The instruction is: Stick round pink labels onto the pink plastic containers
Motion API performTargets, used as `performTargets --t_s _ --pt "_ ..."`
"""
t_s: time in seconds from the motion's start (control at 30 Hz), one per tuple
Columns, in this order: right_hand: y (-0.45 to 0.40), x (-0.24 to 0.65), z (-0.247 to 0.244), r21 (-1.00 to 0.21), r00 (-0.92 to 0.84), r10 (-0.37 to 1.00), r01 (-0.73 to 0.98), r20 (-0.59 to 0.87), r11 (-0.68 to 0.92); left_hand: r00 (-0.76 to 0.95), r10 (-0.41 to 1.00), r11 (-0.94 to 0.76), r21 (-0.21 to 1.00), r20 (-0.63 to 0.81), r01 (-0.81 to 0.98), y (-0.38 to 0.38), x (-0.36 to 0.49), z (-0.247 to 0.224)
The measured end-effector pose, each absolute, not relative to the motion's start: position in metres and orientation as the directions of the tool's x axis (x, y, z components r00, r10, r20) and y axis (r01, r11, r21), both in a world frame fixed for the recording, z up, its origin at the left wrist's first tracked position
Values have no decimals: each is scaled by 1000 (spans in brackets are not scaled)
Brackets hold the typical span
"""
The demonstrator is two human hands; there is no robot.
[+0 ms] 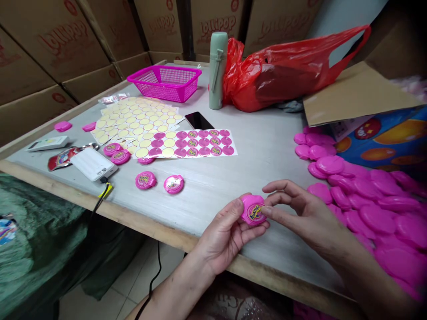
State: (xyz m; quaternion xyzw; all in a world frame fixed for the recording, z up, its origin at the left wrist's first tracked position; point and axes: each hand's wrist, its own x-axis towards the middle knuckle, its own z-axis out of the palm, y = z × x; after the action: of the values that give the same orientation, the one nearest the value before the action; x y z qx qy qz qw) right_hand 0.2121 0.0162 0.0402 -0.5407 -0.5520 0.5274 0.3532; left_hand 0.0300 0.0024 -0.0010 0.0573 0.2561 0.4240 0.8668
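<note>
Over the table's front edge, my left hand (224, 238) holds a round pink plastic case (248, 202), its thumb on the rim and its fingers underneath. A round sticker with yellow lettering covers the case's upper face. My right hand (300, 213) is at the case's right side, thumb touching the sticker and the other fingers spread apart. Two stickered cases, a left one (145, 180) and a right one (174, 184), lie farther left. Behind them is a sticker sheet (204, 143) with pink round stickers and some bare yellow circles. Unstickered pink cases (363, 191) form a pile on the right.
Used sticker sheets (133, 118) lie by a pink basket (180, 91). A phone (199, 120), green flask (218, 71) and red plastic bag (267, 84) stand behind. A white power bank (94, 163) with a cable sits left. An open carton (363, 98) is at right.
</note>
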Motion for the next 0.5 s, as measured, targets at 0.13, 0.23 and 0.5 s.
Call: performTargets --t_s 0.13,0.23,0.5 --pt "14 208 40 -946 -125 985 316 -116 -71 509 764 635 324 -396 -701 3 30 -1" --pt "14 206 42 -927 -98 992 373 -75 -34 507 763 637 332 -401 -696 2 30 -1" --pt "11 202 45 -879 -56 998 476 -34 -3 483 774 625 369 -409 -688 1 31 1"
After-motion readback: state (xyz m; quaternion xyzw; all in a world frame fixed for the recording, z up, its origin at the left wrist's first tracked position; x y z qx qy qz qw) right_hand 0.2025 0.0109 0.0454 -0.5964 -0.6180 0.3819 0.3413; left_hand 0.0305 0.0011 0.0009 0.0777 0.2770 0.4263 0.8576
